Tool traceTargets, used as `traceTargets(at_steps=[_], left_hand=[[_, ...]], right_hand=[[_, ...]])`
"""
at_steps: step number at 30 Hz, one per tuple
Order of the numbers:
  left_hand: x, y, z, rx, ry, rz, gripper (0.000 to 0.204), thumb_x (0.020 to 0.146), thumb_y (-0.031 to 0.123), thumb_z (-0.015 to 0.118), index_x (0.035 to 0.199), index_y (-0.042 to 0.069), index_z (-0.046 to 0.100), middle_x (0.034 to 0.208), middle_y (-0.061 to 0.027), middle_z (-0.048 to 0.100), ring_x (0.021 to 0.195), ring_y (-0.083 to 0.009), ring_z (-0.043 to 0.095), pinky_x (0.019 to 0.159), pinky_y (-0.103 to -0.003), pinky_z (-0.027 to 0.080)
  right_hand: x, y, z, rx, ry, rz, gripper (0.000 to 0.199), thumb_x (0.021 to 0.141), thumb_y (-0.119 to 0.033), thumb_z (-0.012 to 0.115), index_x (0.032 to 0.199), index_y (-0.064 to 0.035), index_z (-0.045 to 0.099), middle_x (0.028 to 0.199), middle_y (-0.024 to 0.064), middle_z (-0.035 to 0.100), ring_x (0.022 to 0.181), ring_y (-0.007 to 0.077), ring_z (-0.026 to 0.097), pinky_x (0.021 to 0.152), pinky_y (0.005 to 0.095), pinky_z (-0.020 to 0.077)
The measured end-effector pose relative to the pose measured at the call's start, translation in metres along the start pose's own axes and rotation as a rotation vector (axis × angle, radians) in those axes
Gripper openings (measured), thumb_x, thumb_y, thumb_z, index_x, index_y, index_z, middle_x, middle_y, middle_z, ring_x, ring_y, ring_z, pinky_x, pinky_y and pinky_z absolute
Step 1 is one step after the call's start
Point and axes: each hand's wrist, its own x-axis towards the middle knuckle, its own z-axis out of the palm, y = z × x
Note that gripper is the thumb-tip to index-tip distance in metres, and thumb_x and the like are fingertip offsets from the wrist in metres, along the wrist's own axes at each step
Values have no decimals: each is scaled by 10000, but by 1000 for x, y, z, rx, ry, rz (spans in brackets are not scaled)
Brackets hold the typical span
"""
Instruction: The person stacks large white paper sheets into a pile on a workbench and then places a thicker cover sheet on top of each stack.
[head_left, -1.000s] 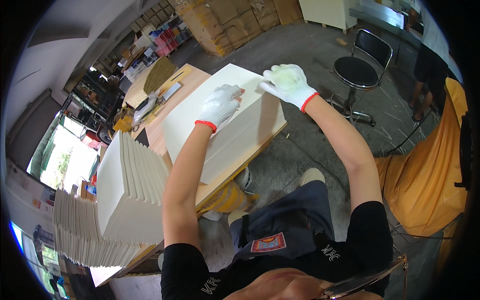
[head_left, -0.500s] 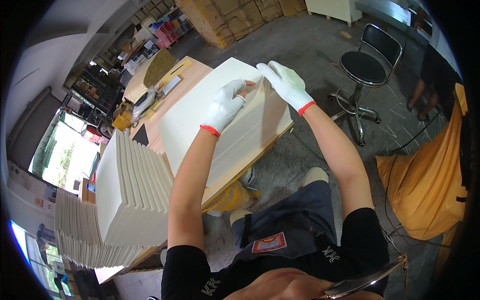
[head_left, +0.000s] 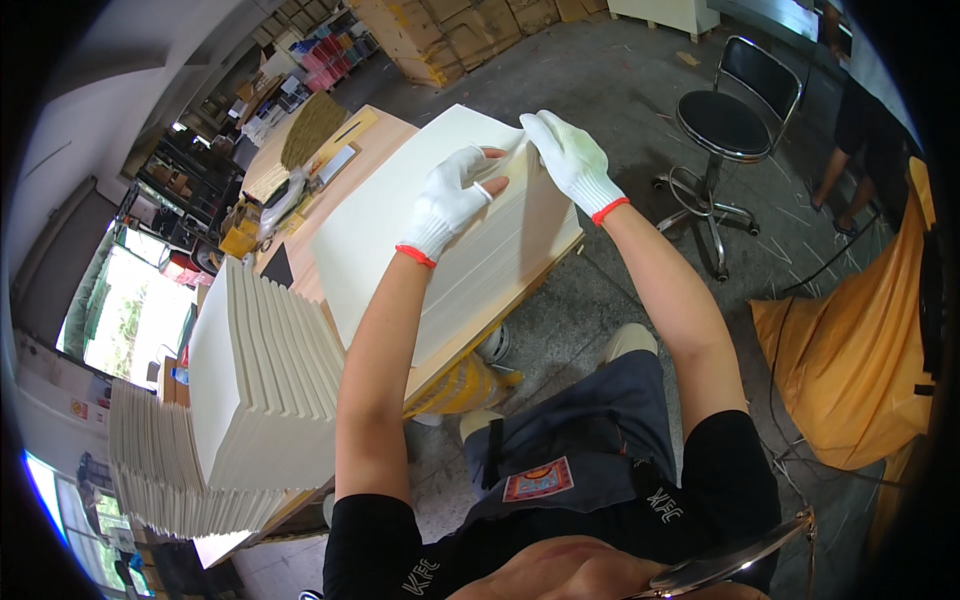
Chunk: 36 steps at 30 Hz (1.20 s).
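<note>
white sheet stack [head_left: 470, 270] lies on the wooden table [head_left: 375, 160], its far right corner between two gloved hands. at the far left, a ridged pale pile [head_left: 155, 440] stands below the bright window [head_left: 122, 300], and a white bundle [head_left: 268, 400] with splayed edges sits just beside it, crowding that end. further over, a yellow object [head_left: 240, 232] and a clear plastic bag [head_left: 289, 198] clutter the tabletop, too jumbled for me to name outright. the left hand [head_left: 448, 200] is over the stack, thumb and fingers loosely parted; its forearm covers some of the stack's near side. beneath, a yellow sack [head_left: 460, 388] is partly hidden by the table edge. the right hand [head_left: 570, 155] is at the corner, where upper sheets curve up against it; its palm side is hidden, so i cannot tell whether it pinches any. beyond, a black stool [head_left: 724, 122] stands well apart from the stack. at the far right, an orange cloth [head_left: 850, 370] bulges near dark cables, and another person [head_left: 872, 125] is cut off by the dark rim.
</note>
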Motion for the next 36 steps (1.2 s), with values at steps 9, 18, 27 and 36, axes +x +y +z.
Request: traceTargets(at_steps=[9, 18, 27, 36], left_hand=[[-4, -1, 1, -5, 81, 104, 377, 940, 174, 645, 1308, 90, 637, 1163, -127, 703, 1040, -187, 636, 936, -314, 488], [-3, 6, 4, 173, 16, 14, 376, 912, 221, 724, 1261, 98, 659, 955, -49, 656, 852, -128, 554, 796, -291, 464], [-6, 9, 2, 116, 45, 36, 362, 951, 242, 655, 1283, 98, 652, 915, -41, 631, 828, -121, 547, 766, -278, 450], [-4, 13, 2, 208, -28, -14, 350, 976, 267, 609, 1289, 112, 647, 1086, -116, 696, 938, -177, 621, 867, -323, 495]], right_hand=[[0, -1, 0, -3, -13, 10, 587, 1010, -624, 350, 959, -92, 592, 906, 188, 648, 893, 427, 612, 752, 485, 450], [0, 5, 6, -16, 60, -23, 576, 1016, -619, 349, 967, -101, 595, 885, 183, 651, 849, 411, 619, 731, 470, 457], [-1, 0, 1, -26, 5, 8, 571, 1019, -614, 355, 938, -99, 590, 858, 203, 634, 835, 426, 607, 712, 481, 449], [0, 11, 9, -20, 104, -72, 551, 1023, -593, 377, 935, -89, 582, 851, 203, 628, 826, 440, 594, 695, 492, 434]])
